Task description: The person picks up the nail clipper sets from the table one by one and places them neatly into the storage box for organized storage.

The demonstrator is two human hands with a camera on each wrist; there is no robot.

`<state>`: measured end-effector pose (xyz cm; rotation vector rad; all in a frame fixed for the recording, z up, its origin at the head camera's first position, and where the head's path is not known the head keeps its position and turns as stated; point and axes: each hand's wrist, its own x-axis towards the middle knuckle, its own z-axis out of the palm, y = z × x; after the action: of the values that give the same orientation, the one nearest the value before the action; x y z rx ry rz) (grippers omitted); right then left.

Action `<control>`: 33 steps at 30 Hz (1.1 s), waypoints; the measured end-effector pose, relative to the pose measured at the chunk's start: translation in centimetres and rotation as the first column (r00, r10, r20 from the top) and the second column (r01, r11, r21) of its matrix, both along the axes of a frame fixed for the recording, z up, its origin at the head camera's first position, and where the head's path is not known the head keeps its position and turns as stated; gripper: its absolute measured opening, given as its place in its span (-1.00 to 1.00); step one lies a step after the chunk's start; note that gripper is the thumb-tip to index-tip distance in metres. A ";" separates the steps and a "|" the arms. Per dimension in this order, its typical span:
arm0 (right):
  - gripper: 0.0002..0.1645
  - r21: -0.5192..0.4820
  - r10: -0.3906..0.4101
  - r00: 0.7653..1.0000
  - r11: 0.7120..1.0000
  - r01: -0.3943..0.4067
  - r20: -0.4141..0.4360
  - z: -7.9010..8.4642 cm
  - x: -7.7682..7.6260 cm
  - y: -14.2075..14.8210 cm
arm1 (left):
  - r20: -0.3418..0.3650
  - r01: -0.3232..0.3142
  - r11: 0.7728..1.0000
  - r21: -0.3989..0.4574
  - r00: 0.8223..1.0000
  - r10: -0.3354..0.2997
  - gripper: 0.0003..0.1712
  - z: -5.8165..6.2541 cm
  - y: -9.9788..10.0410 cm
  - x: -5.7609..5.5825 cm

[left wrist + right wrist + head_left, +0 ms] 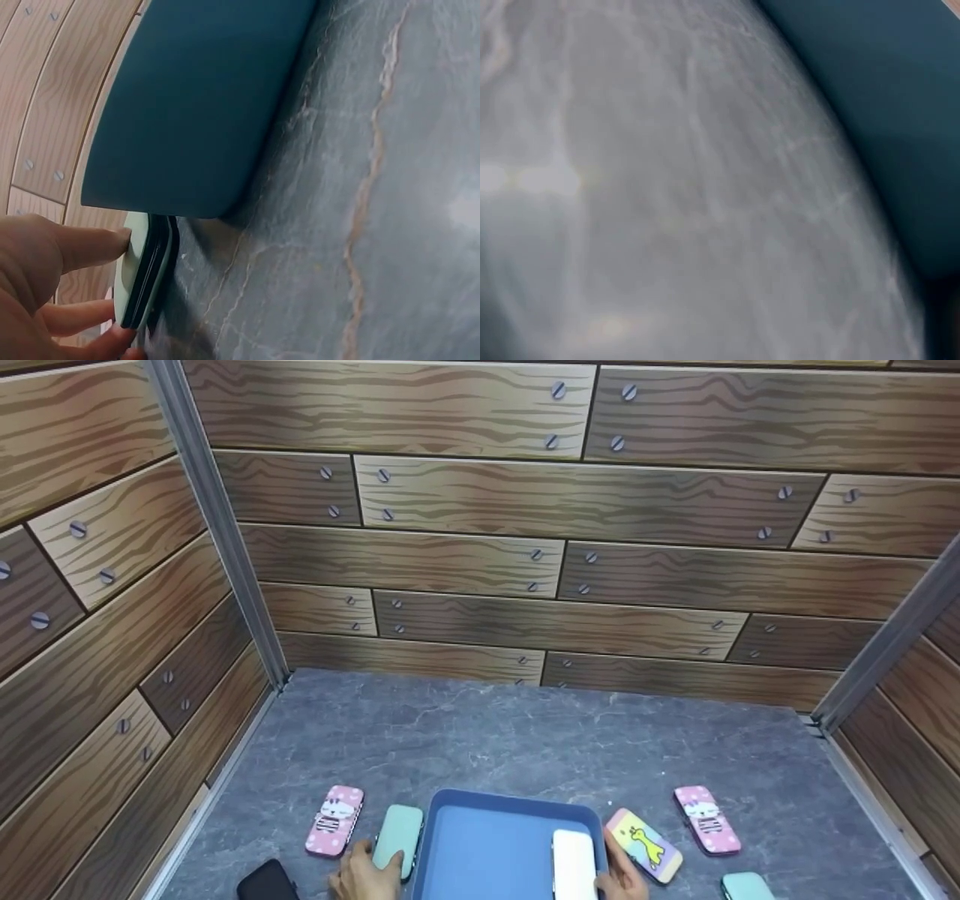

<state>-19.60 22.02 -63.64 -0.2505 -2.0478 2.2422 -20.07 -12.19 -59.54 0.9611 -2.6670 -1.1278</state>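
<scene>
My left hand [367,877] holds a mint green case [399,840] by its sides, thumb on one edge and fingers on the other. In the left wrist view, the same case [146,270] shows a dark seam along its side, close to the tray wall. A blue tray [517,799] stands in front of me, with a white case [574,862] lying inside along its right wall. My right hand [624,874] grips that wall, its thumb over the rim and its fingers outside. No part of the right hand is discernible in the right wrist view, where the tray's side [885,112] appears.
Left of the tray lie a pink cat case [334,820] and a black case [268,880]. To its right are a giraffe case [645,846], another pink cat case [707,820] and a second mint case [747,886]. Wood-patterned walls [465,562] enclose the grey marbled surface [525,735].
</scene>
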 end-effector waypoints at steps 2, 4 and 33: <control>-0.09 0.008 0.005 1.000 1.000 -0.005 -0.018 -0.1 0.0 0.0 | -0.011 0.014 1.000 -0.016 1.000 -0.014 -0.32 -0.1 0.0 0.0; -0.11 0.010 0.003 0.999 1.000 -0.003 -0.038 -0.2 0.1 -0.1 | 0.004 0.015 1.000 -0.012 1.000 -0.015 -0.30 -0.1 0.1 -0.1; -0.10 0.016 -0.041 0.995 0.999 0.039 0.091 0.1 -0.1 -0.4 | -0.017 0.028 0.982 0.185 1.000 -0.025 -0.46 -0.6 -0.4 0.3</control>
<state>-19.67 21.66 -63.52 -0.3967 -2.0819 2.2319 -19.75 -12.54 -60.13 0.9423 -2.6074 -1.4040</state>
